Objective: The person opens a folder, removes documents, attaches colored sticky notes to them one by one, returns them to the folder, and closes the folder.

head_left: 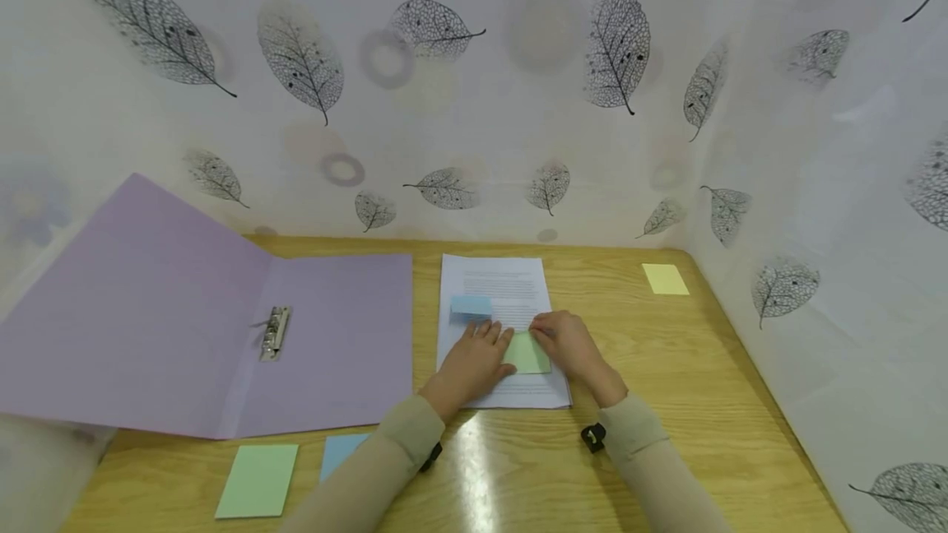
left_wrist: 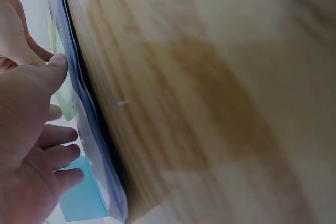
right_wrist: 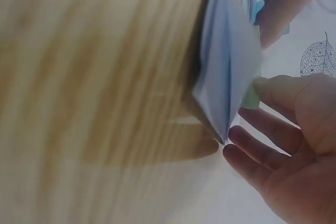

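A green sticky note (head_left: 529, 354) lies on the lower half of a printed paper stack (head_left: 492, 271). My left hand (head_left: 474, 364) rests on the sheets with its fingers extended, its thumb by the note's left edge. With thumb and index finger, my right hand (head_left: 572, 348) pinches the note's upper right corner; in the right wrist view a green piece (right_wrist: 251, 98) shows between thumb and index finger. Above the left fingertips, a blue sticky note (head_left: 471, 306) is stuck to the top sheet, its lower edge lifted a little. The left wrist view also shows that blue note (left_wrist: 84, 195).
An open purple ring binder (head_left: 341, 336) with a metal clip (head_left: 275, 333) lies on the left. Nearer are a green note pad (head_left: 257, 481) and a blue one (head_left: 341, 452), partly behind the left sleeve. A yellow note (head_left: 665, 279) lies at the table's (head_left: 711, 401) far right.
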A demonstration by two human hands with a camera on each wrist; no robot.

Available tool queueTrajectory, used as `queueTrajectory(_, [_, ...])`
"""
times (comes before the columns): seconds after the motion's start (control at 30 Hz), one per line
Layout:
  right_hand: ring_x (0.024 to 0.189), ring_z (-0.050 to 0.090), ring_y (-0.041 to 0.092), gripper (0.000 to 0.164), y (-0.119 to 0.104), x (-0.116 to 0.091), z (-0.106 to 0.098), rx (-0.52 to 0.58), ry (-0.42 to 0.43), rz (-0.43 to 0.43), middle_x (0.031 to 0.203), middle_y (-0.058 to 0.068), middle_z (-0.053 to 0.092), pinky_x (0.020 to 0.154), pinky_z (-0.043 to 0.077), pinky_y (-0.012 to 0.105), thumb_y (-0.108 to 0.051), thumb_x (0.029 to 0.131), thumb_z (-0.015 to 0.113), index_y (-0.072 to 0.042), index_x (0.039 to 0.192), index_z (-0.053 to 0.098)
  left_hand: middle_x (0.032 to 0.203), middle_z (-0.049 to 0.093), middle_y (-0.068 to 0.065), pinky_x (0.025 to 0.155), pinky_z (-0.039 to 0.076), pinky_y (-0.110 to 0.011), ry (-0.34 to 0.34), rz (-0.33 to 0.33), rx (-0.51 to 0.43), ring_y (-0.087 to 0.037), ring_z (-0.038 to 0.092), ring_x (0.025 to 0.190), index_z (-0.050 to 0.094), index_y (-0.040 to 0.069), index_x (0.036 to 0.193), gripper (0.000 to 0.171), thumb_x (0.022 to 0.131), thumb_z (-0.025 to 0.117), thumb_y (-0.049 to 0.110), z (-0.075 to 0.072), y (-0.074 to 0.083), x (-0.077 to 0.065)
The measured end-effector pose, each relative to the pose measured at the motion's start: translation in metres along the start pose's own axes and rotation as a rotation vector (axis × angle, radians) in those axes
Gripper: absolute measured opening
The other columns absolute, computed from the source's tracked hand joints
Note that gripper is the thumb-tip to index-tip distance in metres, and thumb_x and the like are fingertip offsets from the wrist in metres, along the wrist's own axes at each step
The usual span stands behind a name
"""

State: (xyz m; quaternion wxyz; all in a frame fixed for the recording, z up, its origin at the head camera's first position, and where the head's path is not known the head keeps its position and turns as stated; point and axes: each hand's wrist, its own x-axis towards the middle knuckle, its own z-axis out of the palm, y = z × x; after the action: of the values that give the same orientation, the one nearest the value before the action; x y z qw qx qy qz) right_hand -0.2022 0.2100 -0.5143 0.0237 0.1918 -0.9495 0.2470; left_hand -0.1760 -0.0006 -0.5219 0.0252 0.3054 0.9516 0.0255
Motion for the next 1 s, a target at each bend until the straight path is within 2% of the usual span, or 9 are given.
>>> queueTrajectory(0.13, [0.117,0.069,0.046,0.014,-0.002,-0.002,0.0,-0.026,-0.002,0.008,0.125,0.026,0.074,0.106,0.054,0.061,-0.007,0.097,0.073,0.002,0.104,0.081,0.162,0.047,-0.019,0.125,0.041,-0.048,-0.012,-0.002,-0.041,-0.034,0.047,0.151,0.044,0.007,0.16,0.069,0.108,0.051,0.052,-0.001,0.002,-0.001])
queueTrajectory(0.33, [0.116,0.068,0.046,0.014,-0.005,0.0,-0.001,-0.079,-0.019,-0.009,0.125,0.027,0.073,0.105,0.055,0.061,-0.006,0.096,0.073,0.003,0.105,0.08,0.166,0.041,-0.021,0.127,0.039,-0.048,-0.034,-0.02,-0.077,-0.036,0.043,0.153,0.041,0.007,0.162,0.067,0.11,0.051,0.049,-0.002,0.002,0.0])
queueTrajectory(0.47, [0.128,0.062,0.048,0.029,-0.011,-0.004,-0.001,-0.149,-0.11,0.017,0.137,0.029,0.067,0.112,0.05,0.061,-0.01,0.1,0.071,0.006,0.123,0.073,0.168,0.037,-0.019,0.128,0.037,-0.046,-0.066,-0.041,-0.072,-0.034,0.04,0.156,0.038,0.009,0.163,0.068,0.11,0.048,0.05,-0.002,0.004,0.001])
queueTrajectory(0.57, [0.136,0.056,0.051,0.042,-0.018,-0.012,-0.001,-0.227,-0.166,-0.012,0.146,0.03,0.059,0.116,0.046,0.063,-0.014,0.101,0.07,0.007,0.137,0.064,0.17,0.034,-0.017,0.129,0.035,-0.046,-0.094,-0.055,-0.067,-0.032,0.037,0.158,0.035,0.01,0.165,0.068,0.111,0.046,0.051,-0.002,0.005,0.001])
queueTrajectory(0.73, [0.144,0.045,0.058,0.049,-0.028,-0.028,0.001,-0.272,-0.238,-0.057,0.155,0.033,0.049,0.118,0.04,0.069,-0.019,0.104,0.066,0.007,0.145,0.057,0.173,0.029,-0.016,0.131,0.032,-0.045,-0.131,-0.069,-0.054,-0.031,0.032,0.16,0.032,0.01,0.166,0.069,0.112,0.042,0.051,0.002,0.008,0.001])
queueTrajectory(0.83, [0.149,0.037,0.059,0.054,-0.03,-0.036,0.001,-0.255,-0.287,-0.028,0.161,0.032,0.042,0.12,0.034,0.072,-0.023,0.107,0.062,0.007,0.151,0.051,0.174,0.028,-0.016,0.131,0.032,-0.046,-0.136,-0.071,-0.038,-0.031,0.032,0.16,0.031,0.01,0.166,0.069,0.112,0.041,0.051,0.003,0.009,0.0])
queueTrajectory(1.0, [0.151,0.03,0.06,0.066,-0.026,-0.041,-0.002,-0.258,-0.299,0.051,0.165,0.032,0.035,0.123,0.029,0.073,-0.034,0.108,0.059,0.008,0.156,0.041,0.174,0.026,-0.016,0.131,0.032,-0.046,-0.139,-0.071,-0.042,-0.031,0.031,0.16,0.03,0.009,0.167,0.069,0.112,0.04,0.05,0.003,0.009,0.001])
